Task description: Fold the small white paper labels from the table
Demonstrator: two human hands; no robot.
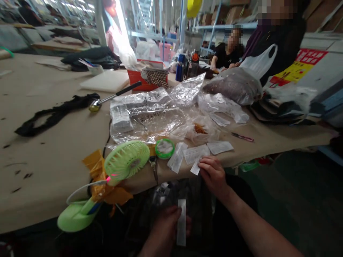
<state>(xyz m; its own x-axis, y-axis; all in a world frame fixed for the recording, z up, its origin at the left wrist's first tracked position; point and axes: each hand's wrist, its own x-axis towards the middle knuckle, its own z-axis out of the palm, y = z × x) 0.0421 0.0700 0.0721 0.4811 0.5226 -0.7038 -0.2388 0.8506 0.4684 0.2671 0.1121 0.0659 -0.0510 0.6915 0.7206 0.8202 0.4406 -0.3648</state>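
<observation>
Low in front of me, below the table edge, my left hand (166, 223) is closed on a narrow white paper strip (181, 225) held upright. At the table's front edge, my right hand (214, 175) pinches a small printed white label (195, 168) between thumb and fingers. Beside it lie more printed labels, one stack (177, 157) to the left and another piece (220, 147) to the right. A round green dish (164, 149) with whitish content sits left of the labels. Under my hands is a dark, shiny plastic bag (163, 192) with small white pieces.
A green fan (127, 160), wrapped with orange tape, stands at the table edge. Behind the labels lie clear plastic bags (158, 119) and a bag of orange bits (199, 129). Pink-handled snips (242, 137) rest to the right. A hammer-like tool (115, 95) lies further back. Other people sit or stand beyond.
</observation>
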